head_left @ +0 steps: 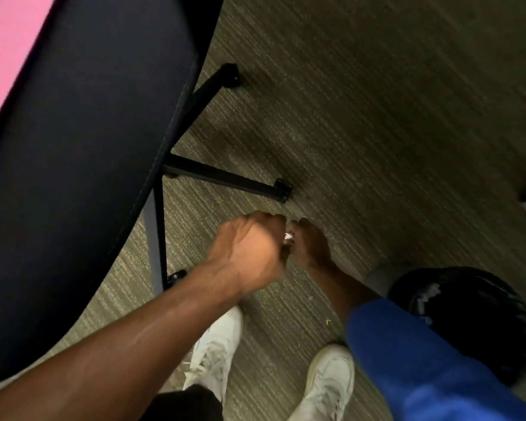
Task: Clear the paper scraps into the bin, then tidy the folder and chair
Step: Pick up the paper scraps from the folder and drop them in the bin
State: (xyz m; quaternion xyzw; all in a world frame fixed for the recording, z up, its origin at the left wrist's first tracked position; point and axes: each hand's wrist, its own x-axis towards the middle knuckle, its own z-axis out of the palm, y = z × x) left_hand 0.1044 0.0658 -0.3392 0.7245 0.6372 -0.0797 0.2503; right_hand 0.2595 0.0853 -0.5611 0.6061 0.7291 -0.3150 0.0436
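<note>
Both hands meet low over the carpet (362,101): the left hand (249,253) is curled into a fist, and the right hand (308,244) has its fingers bunched around a small white paper scrap (288,236) that shows between the two (whether the left also pinches it I cannot tell). Just beyond stand the black chair (88,132) legs, seat to the left. White shoes (216,350) are below, with a black bin (474,314) at right.

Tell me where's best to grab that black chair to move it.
Probably the near curved rim of the chair seat, taken from this side, fingers hooking under the edge. It stands out clear of the thin base legs, which sit low near the carpet. The backrest is out of view.
</note>
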